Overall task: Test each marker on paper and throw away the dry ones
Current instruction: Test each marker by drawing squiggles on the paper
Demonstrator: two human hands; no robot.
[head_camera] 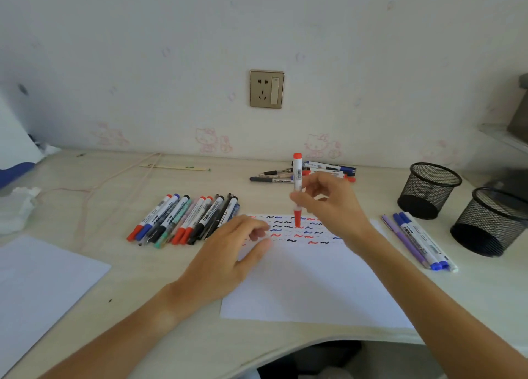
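Your two bare forearms reach in from the bottom of the frame across a pale desk. Between them lies a white sheet of paper, its far end covered with rows of short red, blue and black squiggles. At the lower left of the frame a second, blank sheet sits near the desk edge.

Your left hand rests on the left edge of the marked paper, fingers relaxed and slightly apart, holding nothing. Your right hand, just right of centre, pinches a red marker upright, fingers clamped around the lower part of its white barrel. The marker's red lower end points down onto the squiggle rows; you cannot tell from this view whether it is capped.

Left of centre, a row of markers and pens lies side by side on the desk, with red, blue, black and teal ends. At the right, a small group of blue and purple pens lies near the paper. Beyond them, at the right edge of the frame, stand two black mesh pen cups, close together.

Farther back, behind your right hand, another loose cluster of markers lies near the wall. A pinkish cord trails across the desk at the left. On the wall at upper centre is a gold-framed power socket, with faint pink cartoon cat stickers below it.
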